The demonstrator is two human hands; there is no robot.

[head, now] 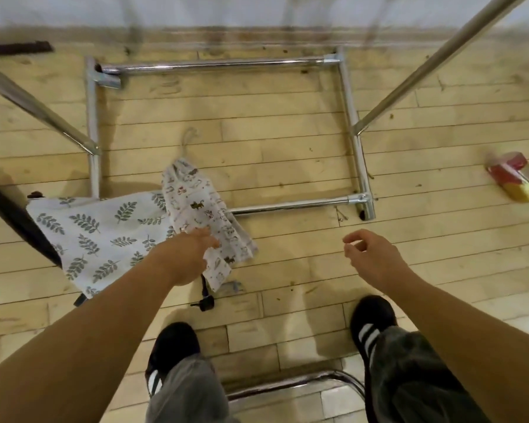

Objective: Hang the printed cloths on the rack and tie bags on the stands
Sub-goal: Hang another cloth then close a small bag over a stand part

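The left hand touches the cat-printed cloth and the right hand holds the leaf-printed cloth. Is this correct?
Not quite. In the head view the right hand holds nothing; its fingers are loosely curled. The leaf-printed cloth is left of the left hand, which does touch the cat-printed cloth.

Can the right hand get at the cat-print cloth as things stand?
Probably yes. The right hand is empty, fingers loosely curled, and nothing visible sits between it and the right edge of the cat-print cloth. The left hand is on the cloth's near side, leaving that edge free.
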